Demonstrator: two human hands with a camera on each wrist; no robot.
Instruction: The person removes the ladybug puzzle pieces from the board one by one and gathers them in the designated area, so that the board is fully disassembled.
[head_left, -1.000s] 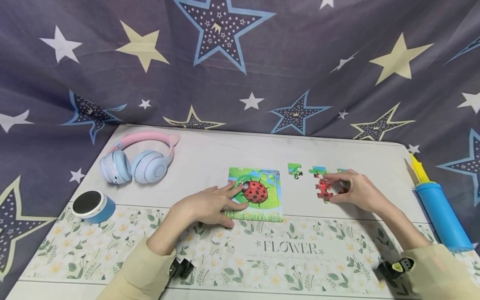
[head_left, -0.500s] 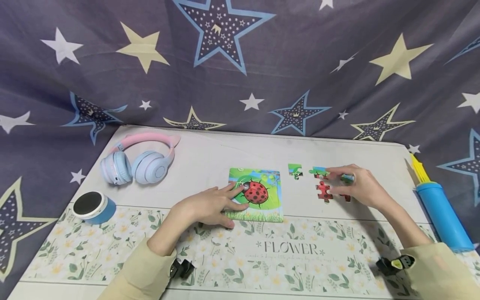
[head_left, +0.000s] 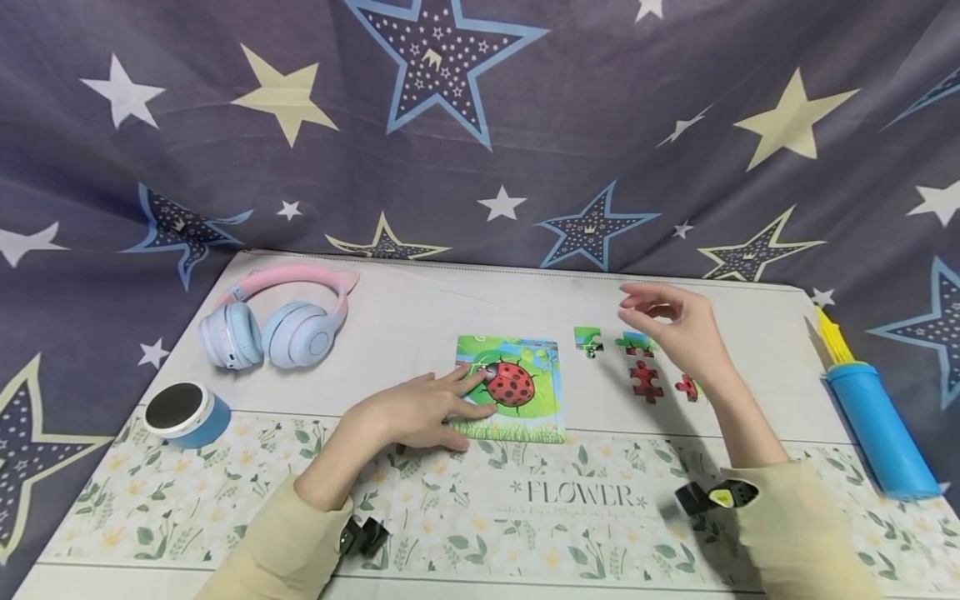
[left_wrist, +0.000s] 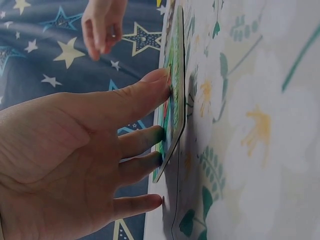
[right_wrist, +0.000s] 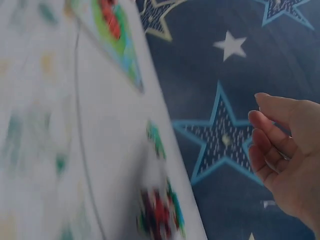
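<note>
A square ladybug picture board (head_left: 540,417) lies at the middle of the table. My left hand (head_left: 423,410) rests spread on its left side. In the left wrist view, the thumb (left_wrist: 150,90) touches the board's near edge. My right hand (head_left: 678,329) is raised over the loose jigsaw pieces, with loosely bent fingers. No piece shows between its fingertips in the right wrist view. A green corner piece (head_left: 588,338), a blue-green piece (head_left: 639,340) and a red piece (head_left: 646,381) lie apart. Another red piece (head_left: 686,387) lies partly under the right wrist, which may hide more.
Pink and blue headphones (head_left: 300,333) and a round blue speaker (head_left: 187,414) stand at the left. A blue hand pump (head_left: 885,433) with a yellow nozzle lies at the right edge. A star-patterned curtain (head_left: 480,167) hangs behind the table.
My right hand was down at the pieces, a small blue-green piece by its fingers half a second ago. It has lifted up and left, uncovering the right red piece. The left hand stayed.
</note>
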